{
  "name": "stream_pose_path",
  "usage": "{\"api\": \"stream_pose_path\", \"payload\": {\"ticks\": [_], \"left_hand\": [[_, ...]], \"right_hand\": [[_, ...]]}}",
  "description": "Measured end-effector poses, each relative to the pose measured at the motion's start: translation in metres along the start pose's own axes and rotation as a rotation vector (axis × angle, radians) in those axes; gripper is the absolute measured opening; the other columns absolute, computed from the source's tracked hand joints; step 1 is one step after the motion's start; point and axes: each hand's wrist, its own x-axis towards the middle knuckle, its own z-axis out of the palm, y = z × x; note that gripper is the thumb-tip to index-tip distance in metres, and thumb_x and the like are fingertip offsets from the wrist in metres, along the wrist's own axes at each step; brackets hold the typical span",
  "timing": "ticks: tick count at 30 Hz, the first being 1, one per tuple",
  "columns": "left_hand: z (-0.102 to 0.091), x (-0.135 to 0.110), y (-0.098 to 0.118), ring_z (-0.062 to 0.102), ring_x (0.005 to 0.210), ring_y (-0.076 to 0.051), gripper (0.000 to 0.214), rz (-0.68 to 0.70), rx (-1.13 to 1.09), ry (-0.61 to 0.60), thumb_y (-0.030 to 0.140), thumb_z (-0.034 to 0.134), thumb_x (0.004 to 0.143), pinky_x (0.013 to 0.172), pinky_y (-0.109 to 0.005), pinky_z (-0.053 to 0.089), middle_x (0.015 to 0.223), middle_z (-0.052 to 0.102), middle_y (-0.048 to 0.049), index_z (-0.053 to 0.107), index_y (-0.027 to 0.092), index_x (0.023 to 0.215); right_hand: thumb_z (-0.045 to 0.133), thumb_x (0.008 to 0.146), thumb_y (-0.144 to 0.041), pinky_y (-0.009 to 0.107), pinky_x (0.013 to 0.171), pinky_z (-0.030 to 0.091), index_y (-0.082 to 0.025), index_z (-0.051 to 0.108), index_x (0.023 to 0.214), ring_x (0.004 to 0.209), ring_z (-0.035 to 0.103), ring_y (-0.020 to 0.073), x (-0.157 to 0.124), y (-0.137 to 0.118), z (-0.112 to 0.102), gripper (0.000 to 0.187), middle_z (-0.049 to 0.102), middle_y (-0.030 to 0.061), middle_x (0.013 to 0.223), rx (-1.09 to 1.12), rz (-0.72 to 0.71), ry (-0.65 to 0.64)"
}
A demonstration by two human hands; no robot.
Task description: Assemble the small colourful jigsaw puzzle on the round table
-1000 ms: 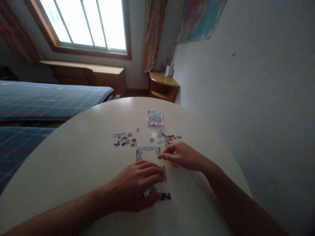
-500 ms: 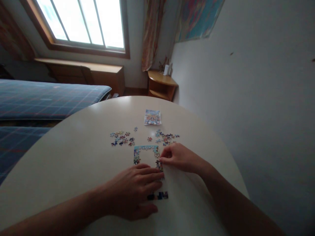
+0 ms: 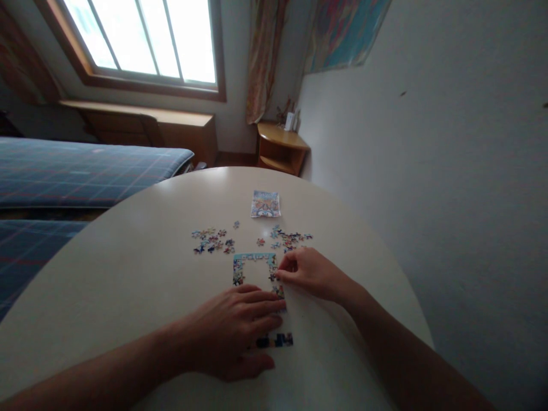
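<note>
A partly joined jigsaw puzzle (image 3: 256, 256) lies on the white round table, its edge pieces forming a frame around bare tabletop. My left hand (image 3: 240, 328) rests palm down with fingers stretched across the frame's lower right side, hiding part of it. Below those fingers a dark bottom strip (image 3: 278, 341) of joined pieces shows. At the frame's right side, my right hand (image 3: 310, 271) pinches a small puzzle piece (image 3: 273, 276) between thumb and forefinger. The piece is at the frame's right edge; whether it is seated there I cannot tell.
Loose puzzle pieces lie in a left pile (image 3: 212, 241) and a right pile (image 3: 291, 238), with a single reddish piece (image 3: 260, 242) between them. A small printed picture sheet (image 3: 265, 204) lies farther back. A wall (image 3: 428, 171) stands to the right, a plaid mattress (image 3: 85, 174) to the left.
My right hand has shifted slightly up and left along the frame's right edge, with the pinched puzzle piece. The left hand stays almost where it was.
</note>
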Motion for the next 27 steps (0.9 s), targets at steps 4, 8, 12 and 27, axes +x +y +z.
{"api": "stream_pose_path", "payload": {"ticks": [4,8,12,27], "left_hand": [[0.000,0.000,-0.001,0.058,0.126,-0.030,0.042,-0.027,0.016,-0.019,0.040,0.061,0.089,0.106,-0.046,0.046,0.141,0.058,-0.0107,0.061,0.017,0.123],[-0.001,0.001,0.000,0.057,0.126,-0.028,0.037,-0.033,0.011,-0.013,0.038,0.057,0.093,0.107,-0.044,0.045,0.139,0.059,-0.0102,0.062,0.016,0.123],[-0.003,0.001,-0.001,0.056,0.127,-0.027,0.033,-0.030,0.001,0.008,0.034,0.055,0.095,0.106,-0.043,0.046,0.138,0.060,-0.0102,0.062,0.017,0.122],[0.003,-0.002,-0.012,0.053,0.131,-0.028,0.046,-0.162,0.109,0.099,0.035,0.051,0.096,0.110,-0.048,0.042,0.142,0.056,-0.0121,0.051,0.017,0.138]], "right_hand": [[0.068,0.080,-0.028,0.023,0.055,0.040,-0.018,0.074,0.077,0.061,0.062,0.0126,0.001,0.002,0.003,0.013,0.073,0.0033,0.071,-0.038,0.018,0.040],[0.067,0.080,-0.028,0.023,0.055,0.039,-0.017,0.073,0.075,0.061,0.061,0.0127,0.002,0.003,0.004,0.013,0.072,0.0032,0.070,-0.068,0.025,0.057],[0.066,0.081,-0.023,0.023,0.060,0.041,-0.016,0.074,0.082,0.065,0.061,0.0125,0.002,0.003,0.000,0.010,0.072,0.0034,0.075,-0.043,0.002,0.082],[0.069,0.079,-0.026,0.022,0.057,0.040,-0.017,0.076,0.084,0.060,0.058,0.0110,-0.001,0.005,-0.004,0.012,0.069,0.0014,0.070,-0.025,-0.022,0.005]]}}
